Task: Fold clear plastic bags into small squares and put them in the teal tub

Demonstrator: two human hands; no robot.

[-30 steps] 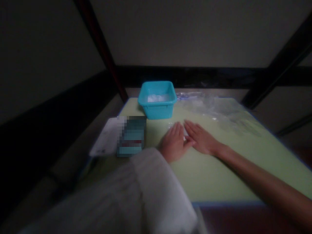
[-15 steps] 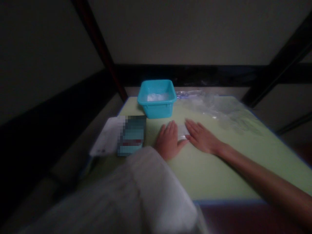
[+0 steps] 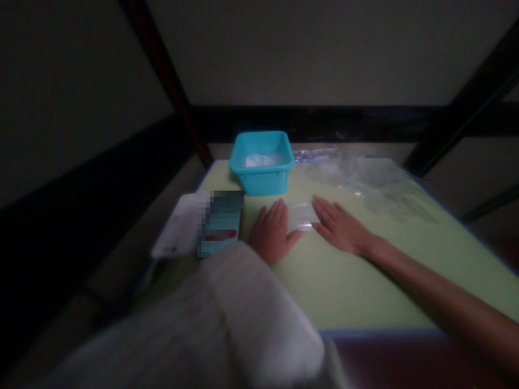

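A small clear plastic packet (image 3: 302,216) lies flat on the yellow-green tabletop (image 3: 365,292), with a shiny strip along its near edge. My left hand (image 3: 272,233) rests flat at the packet's left side, fingers stretched forward and thumb pointing right. At the right side, my right hand (image 3: 338,226) lies with its fingers extended and its fingertips touching or just covering the packet's edge. Both hands are open and palm down. What the packet holds, if anything, is too blurred to tell.
Behind the hands stands a turquoise basin (image 3: 263,181) with whitish, see-through material inside. Crumpled clear plastic (image 3: 360,181) spreads over the back right of the table. To the left lie a partly pixelated teal and dark object (image 3: 223,216) and a white flat item (image 3: 178,224).
My left hand has slid a little left and my right hand slightly right, so the gap between them is wider. More of the clear packet shows.
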